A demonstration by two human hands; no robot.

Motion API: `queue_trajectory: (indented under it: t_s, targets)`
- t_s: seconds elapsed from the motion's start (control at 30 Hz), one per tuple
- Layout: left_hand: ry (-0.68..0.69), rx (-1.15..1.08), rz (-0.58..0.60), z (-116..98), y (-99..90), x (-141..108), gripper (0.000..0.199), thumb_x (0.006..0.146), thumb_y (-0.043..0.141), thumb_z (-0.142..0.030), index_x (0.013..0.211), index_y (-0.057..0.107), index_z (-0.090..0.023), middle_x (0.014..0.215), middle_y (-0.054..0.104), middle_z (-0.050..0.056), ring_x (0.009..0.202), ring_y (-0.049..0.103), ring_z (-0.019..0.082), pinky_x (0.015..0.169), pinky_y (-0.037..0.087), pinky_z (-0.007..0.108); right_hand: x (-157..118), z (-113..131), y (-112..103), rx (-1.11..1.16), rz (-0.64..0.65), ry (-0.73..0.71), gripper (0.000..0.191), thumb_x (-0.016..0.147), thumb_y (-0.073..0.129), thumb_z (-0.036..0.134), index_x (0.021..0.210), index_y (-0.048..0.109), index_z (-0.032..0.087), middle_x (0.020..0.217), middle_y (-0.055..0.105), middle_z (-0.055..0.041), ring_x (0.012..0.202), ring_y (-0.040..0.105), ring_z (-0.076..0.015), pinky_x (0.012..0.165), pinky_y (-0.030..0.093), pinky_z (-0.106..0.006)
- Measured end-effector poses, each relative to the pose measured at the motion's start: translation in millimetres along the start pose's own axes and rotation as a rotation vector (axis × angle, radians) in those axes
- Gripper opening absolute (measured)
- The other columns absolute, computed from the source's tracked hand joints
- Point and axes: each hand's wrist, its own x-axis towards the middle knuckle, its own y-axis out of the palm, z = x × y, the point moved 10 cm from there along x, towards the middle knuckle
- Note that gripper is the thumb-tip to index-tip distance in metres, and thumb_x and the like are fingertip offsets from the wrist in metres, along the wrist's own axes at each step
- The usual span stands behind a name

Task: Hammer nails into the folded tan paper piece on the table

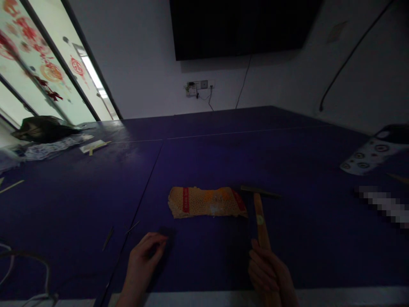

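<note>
My right hand (266, 270) is wrapped round the wooden handle of a hammer (262, 226). The hammer's dark, narrow metal head points up and away, just beyond the right end of a torn strip of printed cardboard (207, 202). That strip lies flat on the purple tabletop (204, 251), tan with red bands and an orange patch. Left of it and nearer to me is my left hand (145, 258), thumb and fingertips brought together in a pinch. Whatever the pinch may hold is too small and dark to make out. The left hand does not touch the cardboard.
Two thin dark pieces, one a small slim rod (108, 238), lie left of my left hand. White cables (46, 273) loop at the lower left. A patterned cylindrical item (367, 157) lies at the right. Plastic wrapping and a dark bag (46, 128) are at the far left.
</note>
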Motion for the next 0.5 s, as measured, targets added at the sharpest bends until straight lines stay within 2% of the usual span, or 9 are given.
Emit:
queue_trajectory:
  t_s: [0.1, 0.3, 0.4, 0.5]
  targets:
    - [-0.044, 0.002, -0.005, 9.2, 1.1, 1.9, 0.026, 0.067, 0.055, -0.041, 0.076, 0.066, -0.02, 0.073, 0.066, 0.004, 0.07, 0.06, 0.019, 0.068, 0.049, 0.029, -0.1, -1.8, 2.2, -0.028, 0.025, 0.031, 0.029, 0.078, 0.054, 0.024, 0.05, 0.051, 0.018, 0.032, 0.021, 0.013, 0.024, 0.006, -0.0018, 0.024, 0.029, -0.012]
    - [-0.121, 0.032, -0.094, 34.7, -31.0, 3.2, 0.032, 0.066, 0.054, -0.047, 0.077, 0.065, -0.019, 0.079, 0.067, 0.005, 0.077, 0.061, 0.021, 0.076, 0.048, 0.033, -1.4, 2.9, 1.5, -0.003, -0.021, -0.032, 0.015, 0.075, 0.057, 0.02, 0.06, 0.057, 0.019, 0.036, 0.021, 0.0136, 0.025, 0.004, -0.0014, 0.024, 0.029, -0.012]
    - [-0.157, 0.022, -0.143, 45.5, -45.0, -0.7, 0.035, 0.064, 0.055, -0.05, 0.076, 0.065, -0.019, 0.078, 0.066, 0.005, 0.078, 0.06, 0.023, 0.077, 0.047, 0.035, -2.2, 2.2, -2.5, 0.007, -0.044, -0.036, 0.017, 0.075, 0.056, 0.019, 0.058, 0.057, 0.018, 0.033, 0.021, 0.0136, 0.024, 0.004, -0.0012, 0.023, 0.027, -0.011]
    - [-0.23, -0.105, -0.186, 54.5, -49.8, -6.5, 0.038, 0.062, 0.058, -0.051, 0.079, 0.063, -0.017, 0.076, 0.066, 0.005, 0.075, 0.061, 0.022, 0.074, 0.049, 0.035, -2.8, 0.0, -6.2, 0.012, -0.06, -0.007, 0.023, 0.075, 0.056, 0.02, 0.053, 0.053, 0.018, 0.031, 0.021, 0.0133, 0.024, 0.004, -0.0012, 0.023, 0.027, -0.011]
